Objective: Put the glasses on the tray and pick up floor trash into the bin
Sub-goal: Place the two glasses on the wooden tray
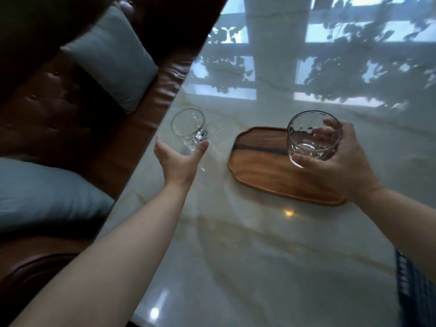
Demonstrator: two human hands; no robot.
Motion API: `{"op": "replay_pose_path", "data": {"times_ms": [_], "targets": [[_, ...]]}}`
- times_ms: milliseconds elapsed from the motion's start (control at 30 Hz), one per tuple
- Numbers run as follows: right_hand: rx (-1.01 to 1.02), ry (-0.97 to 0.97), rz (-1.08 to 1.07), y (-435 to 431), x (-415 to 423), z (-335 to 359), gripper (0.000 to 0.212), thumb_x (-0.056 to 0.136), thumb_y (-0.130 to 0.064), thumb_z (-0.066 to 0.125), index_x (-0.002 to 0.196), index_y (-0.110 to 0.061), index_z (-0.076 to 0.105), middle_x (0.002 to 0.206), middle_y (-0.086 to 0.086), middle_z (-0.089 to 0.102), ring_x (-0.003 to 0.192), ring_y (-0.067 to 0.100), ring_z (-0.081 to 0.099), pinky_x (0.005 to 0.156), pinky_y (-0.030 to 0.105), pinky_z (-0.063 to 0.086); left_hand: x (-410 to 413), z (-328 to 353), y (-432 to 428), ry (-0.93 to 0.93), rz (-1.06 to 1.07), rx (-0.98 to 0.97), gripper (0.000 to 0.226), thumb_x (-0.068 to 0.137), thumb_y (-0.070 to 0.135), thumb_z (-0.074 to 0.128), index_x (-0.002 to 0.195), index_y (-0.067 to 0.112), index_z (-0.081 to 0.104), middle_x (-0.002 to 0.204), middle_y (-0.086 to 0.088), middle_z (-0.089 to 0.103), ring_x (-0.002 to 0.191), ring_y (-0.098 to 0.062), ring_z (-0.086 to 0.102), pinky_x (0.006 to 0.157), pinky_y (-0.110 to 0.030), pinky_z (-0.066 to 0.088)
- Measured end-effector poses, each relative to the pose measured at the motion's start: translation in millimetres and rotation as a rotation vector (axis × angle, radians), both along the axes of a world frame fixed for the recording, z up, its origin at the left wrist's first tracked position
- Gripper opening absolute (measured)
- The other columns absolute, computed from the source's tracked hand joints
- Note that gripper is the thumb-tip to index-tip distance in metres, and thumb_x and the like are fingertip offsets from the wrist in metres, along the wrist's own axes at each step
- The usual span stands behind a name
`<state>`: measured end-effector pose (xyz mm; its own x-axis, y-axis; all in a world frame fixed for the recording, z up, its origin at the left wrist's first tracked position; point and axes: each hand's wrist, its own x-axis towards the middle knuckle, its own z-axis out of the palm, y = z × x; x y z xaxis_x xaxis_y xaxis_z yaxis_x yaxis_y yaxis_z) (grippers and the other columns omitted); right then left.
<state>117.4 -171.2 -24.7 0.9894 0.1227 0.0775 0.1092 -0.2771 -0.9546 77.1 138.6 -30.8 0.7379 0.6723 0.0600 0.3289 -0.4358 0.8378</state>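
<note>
Glassware comes first: 2 clear tumblers are in view. The wide, round clear glass tumbler (313, 138) is gripped in the right hand (339, 161), thumb on its near wall and fingers wrapped round the far side, and it is held over the right end of the oval brown wooden tray (264, 166); whether its base touches the wood cannot be told from this angle. The narrower clear glass with a thick faceted base (190, 129) stands on the table left of the tray, near the table's left edge. The left hand (179, 161) is open, thumb and fingers spread, reaching at this glass with its thumb tip close against the base, not closed on it. The tray lies flat on the glossy pale marble tabletop (247, 256). Left of the table sits a brown leather sofa (59, 107) carrying 2 grey-blue cushions (118, 57).
</note>
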Motion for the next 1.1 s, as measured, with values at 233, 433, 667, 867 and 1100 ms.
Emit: {"op": "replay_pose_path", "data": {"times_ms": [233,433,667,867,1100], "targets": [[0.052,0.007,0.031,21.3,8.0,-6.2,0.097,0.041,-0.065,0.084,0.122,-0.036,0.038,0.119,-0.002,0.057,0.109,0.016,0.064,0.097,0.047,0.051,37.1,-16.4,6.2,-0.086,-0.088,-0.139,0.132,0.054,0.044,0.089,0.149,0.013,0.003,0.157,-0.011,0.013,0.144,-0.018,0.014,0.119,-0.035,0.016],[0.036,0.011,0.005,10.3,6.6,-8.7,0.095,0.043,-0.059,0.085,0.123,-0.036,0.038,0.120,-0.002,0.058,0.109,0.011,0.063,0.097,0.046,0.051,53.7,-15.2,4.9,-0.148,-0.044,-0.197,0.100,0.043,0.045,0.087,0.125,0.019,0.037,0.119,-0.004,0.053,0.107,-0.024,0.062,0.095,-0.047,0.051],[-0.003,0.037,-0.076,-20.3,2.1,-3.2,0.091,0.047,-0.050,0.088,0.122,-0.034,0.038,0.119,-0.002,0.057,0.108,0.014,0.063,0.098,0.047,0.051,38.6,20.1,-50.7,-0.221,-0.335,-0.248,0.089,0.052,0.029,0.088,0.125,0.021,0.037,0.124,-0.004,0.054,0.107,-0.021,0.062,0.090,-0.036,0.053],[0.018,0.066,-0.086,-37.4,-5.6,-0.6,0.086,0.059,-0.018,0.090,0.127,-0.021,0.039,0.123,0.007,0.054,0.105,0.011,0.063,0.096,0.038,0.052,28.6,24.5,-98.2,-0.163,-0.483,-0.237,0.091,0.051,0.029,0.091,0.125,0.026,0.037,0.125,-0.003,0.054,0.106,-0.014,0.063,0.089,-0.035,0.055],[0.001,0.083,-0.071,-41.1,-15.8,-3.0,0.085,0.060,-0.018,0.089,0.128,-0.020,0.038,0.127,0.008,0.054,0.100,0.000,0.063,0.093,0.025,0.052,23.9,9.1,-117.8,-0.126,-0.507,-0.216,0.088,0.058,0.014,0.090,0.126,0.019,0.036,0.120,-0.002,0.055,0.104,-0.014,0.061,0.080,-0.017,0.052]]}}
